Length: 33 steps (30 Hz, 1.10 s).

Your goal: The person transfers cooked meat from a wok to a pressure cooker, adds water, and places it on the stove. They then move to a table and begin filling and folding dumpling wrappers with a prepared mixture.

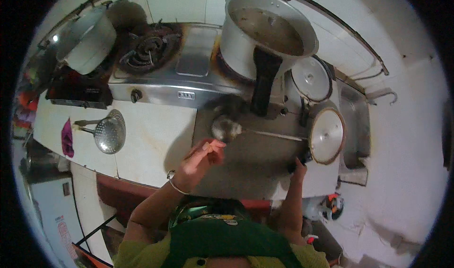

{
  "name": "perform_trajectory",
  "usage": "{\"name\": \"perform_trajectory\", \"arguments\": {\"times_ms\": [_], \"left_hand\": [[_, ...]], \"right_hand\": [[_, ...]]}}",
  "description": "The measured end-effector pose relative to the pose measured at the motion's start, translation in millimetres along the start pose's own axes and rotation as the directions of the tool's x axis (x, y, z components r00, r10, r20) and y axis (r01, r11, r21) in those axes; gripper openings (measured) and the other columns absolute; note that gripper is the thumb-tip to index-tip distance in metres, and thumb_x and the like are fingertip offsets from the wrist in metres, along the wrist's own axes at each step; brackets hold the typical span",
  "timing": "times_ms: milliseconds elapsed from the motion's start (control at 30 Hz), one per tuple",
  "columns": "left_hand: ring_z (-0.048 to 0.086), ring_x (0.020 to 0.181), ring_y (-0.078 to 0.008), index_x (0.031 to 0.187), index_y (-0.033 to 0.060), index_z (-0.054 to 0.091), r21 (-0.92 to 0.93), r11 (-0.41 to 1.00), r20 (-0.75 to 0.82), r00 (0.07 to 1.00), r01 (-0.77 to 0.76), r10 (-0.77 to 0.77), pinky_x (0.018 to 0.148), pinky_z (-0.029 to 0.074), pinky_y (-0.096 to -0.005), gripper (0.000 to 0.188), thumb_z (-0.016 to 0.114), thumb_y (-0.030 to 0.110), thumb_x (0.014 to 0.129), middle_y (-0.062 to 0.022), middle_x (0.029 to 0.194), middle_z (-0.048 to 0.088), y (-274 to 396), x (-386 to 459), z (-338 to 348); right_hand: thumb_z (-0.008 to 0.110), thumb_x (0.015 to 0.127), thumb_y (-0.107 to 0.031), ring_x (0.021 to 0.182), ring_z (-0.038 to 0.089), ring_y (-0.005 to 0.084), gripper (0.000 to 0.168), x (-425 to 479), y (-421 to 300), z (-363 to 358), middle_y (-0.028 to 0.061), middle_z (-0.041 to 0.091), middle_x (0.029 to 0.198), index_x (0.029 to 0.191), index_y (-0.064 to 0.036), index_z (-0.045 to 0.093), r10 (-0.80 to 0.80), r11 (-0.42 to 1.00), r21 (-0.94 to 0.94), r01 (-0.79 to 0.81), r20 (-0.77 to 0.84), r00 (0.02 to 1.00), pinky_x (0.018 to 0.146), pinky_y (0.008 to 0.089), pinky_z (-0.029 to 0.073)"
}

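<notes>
My left hand, a bangle at its wrist, is over the counter with its fingers bent, just below a metal ladle's bowl; nothing is visible in it. The ladle's thin handle runs right towards a round metal lid. My right hand is closed around a black handle at the lid's lower left; the fingers are partly hidden. Above stands a large aluminium pressure cooker with brownish liquid inside and a black handle pointing towards me.
A gas stove lies behind the counter. A perforated skimmer and a purple packet lie left. Another pot stands at the back left. A second lidded pot is beside the cooker, near the sink.
</notes>
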<state>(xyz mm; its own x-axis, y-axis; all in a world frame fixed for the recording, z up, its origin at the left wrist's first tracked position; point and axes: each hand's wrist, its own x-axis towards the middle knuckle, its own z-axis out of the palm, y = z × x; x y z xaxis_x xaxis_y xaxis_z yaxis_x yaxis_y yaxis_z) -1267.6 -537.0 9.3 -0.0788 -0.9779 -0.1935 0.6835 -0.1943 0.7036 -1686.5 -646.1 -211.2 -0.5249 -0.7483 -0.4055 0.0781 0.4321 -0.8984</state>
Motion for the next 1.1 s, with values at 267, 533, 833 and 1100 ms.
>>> {"name": "perform_trajectory", "arguments": {"times_ms": [267,533,833,1100], "left_hand": [[0.049,0.081,-0.0152,0.104,0.0010,0.048,0.035,0.992,-0.139,0.982,-0.122,0.126,0.077,0.038,-0.0299,0.039,0.039,0.035,0.087,-0.0049,0.086,0.052,-1.8,45.3,50.9],[0.048,0.085,-0.0155,0.107,-0.0001,0.047,0.008,0.988,-0.184,0.971,-0.153,0.152,0.076,0.041,-0.0303,0.039,0.039,0.033,0.088,-0.0054,0.094,0.051,-12.7,76.9,67.3],[0.053,0.090,-0.0207,0.112,-0.0015,0.043,-0.028,0.992,-0.182,0.976,-0.126,0.119,0.081,0.043,-0.0366,0.047,0.036,0.038,0.087,-0.0109,0.097,0.053,-0.1,82.8,54.3],[0.053,0.070,-0.0165,0.113,-0.0045,0.041,-0.224,0.964,0.026,0.989,0.145,-0.142,0.061,0.045,-0.0285,0.054,0.034,0.042,0.088,-0.0108,0.086,0.053,34.6,126.5,84.8]], "right_hand": [[0.060,0.077,-0.021,0.061,0.048,0.0148,0.025,0.8,-45.3,7.0,0.0065,0.050,0.070,0.092,-0.003,0.053,0.026,0.748,0.604,-0.275,0.388,0.921,0.053,0.0254,0.040],[0.048,0.085,-0.028,0.054,0.034,0.0079,0.032,33.1,-42.8,-28.3,0.0016,0.039,0.067,0.106,-0.004,0.042,-0.135,0.475,0.733,-0.487,0.608,0.782,0.047,0.0196,0.032],[0.045,0.086,-0.037,0.045,0.033,0.0070,0.031,9.3,-74.3,-41.2,-0.0009,0.037,0.061,0.089,-0.005,0.043,0.005,0.566,0.694,-0.446,0.538,0.843,0.039,0.0209,0.028],[0.059,0.074,-0.043,0.051,0.041,0.0100,0.053,-23.0,-168.7,-23.4,0.0050,0.048,0.069,0.100,0.001,0.043,-0.410,0.612,0.740,0.278,-0.003,0.912,0.044,0.0206,0.033]]}}
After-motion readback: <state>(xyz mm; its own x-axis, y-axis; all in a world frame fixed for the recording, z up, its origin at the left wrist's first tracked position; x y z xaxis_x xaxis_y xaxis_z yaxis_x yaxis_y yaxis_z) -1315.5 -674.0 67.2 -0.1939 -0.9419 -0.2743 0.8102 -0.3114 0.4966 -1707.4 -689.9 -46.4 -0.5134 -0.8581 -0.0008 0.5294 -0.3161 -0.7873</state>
